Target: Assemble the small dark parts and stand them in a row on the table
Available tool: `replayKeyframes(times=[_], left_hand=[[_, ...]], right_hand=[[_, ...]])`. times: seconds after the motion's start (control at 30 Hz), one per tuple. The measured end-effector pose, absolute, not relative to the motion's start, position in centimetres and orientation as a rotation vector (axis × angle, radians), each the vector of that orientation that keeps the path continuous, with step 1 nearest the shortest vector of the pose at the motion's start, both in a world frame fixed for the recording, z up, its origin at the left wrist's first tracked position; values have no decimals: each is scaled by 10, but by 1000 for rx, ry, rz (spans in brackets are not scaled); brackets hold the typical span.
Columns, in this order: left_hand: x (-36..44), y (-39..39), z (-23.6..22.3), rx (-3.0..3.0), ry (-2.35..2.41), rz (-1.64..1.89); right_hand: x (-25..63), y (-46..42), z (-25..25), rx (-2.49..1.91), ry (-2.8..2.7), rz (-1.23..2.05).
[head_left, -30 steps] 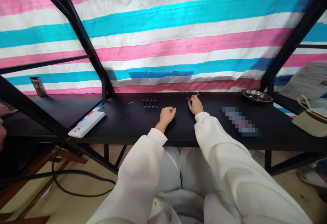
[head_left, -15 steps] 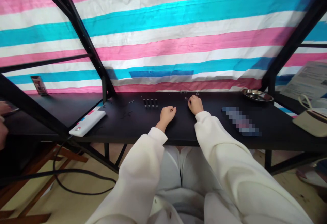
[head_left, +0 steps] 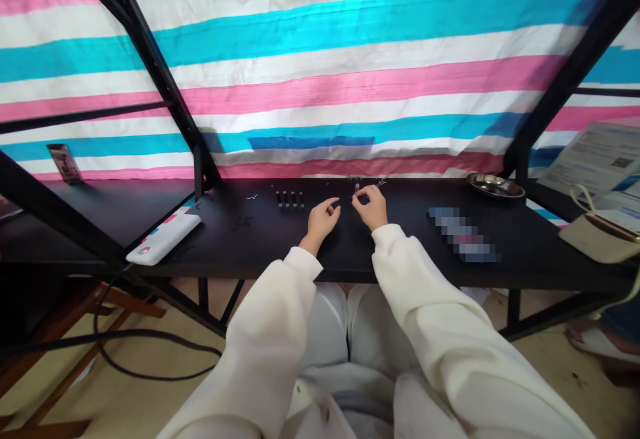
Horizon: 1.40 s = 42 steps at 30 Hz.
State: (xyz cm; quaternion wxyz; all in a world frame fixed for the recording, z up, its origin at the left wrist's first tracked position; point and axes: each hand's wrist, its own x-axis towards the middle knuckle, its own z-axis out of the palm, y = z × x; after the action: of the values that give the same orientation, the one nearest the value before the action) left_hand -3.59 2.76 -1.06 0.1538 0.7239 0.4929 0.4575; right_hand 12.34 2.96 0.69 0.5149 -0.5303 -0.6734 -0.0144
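On the black table [head_left: 240, 245], my right hand [head_left: 373, 208] pinches a small tube-like piece [head_left: 357, 189] between thumb and fingertips, held roughly upright. The piece is too small for me to tell its kind. My left hand [head_left: 321, 221] rests just to its left, thumb and index finger apart, with nothing visible between them. Left of my hands stands a row of several short dark cylinders [head_left: 293, 199] with pale ends. Behind my right hand, by the back edge, lies a cluster of tiny pieces [head_left: 355, 178].
A white power bank-like device [head_left: 164, 239] lies at the left with a cable. To the right are a shiny metal dish [head_left: 495, 185], a blurred-out flat item [head_left: 465, 235] and a beige pouch [head_left: 600, 235]. Black frame posts [head_left: 160, 79] flank a striped sheet [head_left: 350, 85].
My right hand has turned and raised the small piece to a more upright pose, shifting slightly left. The fingers of my left hand have spread apart. The whole view has shifted a little.
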Motion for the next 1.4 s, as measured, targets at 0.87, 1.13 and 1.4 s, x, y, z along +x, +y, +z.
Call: replayKeyframes(times=[0.87,1.13,1.4], left_hand=[[-32,33,-19,1944,1228,1178],[-29,37,-17,2112,1482,1031],[-12,28,-8,2404,1713,689]], right_hand=[[116,25,-14,-1136,-1612,550],[117,33,-21,-1158,-1570,585],[125,31,-16,-1390,-1442,393]])
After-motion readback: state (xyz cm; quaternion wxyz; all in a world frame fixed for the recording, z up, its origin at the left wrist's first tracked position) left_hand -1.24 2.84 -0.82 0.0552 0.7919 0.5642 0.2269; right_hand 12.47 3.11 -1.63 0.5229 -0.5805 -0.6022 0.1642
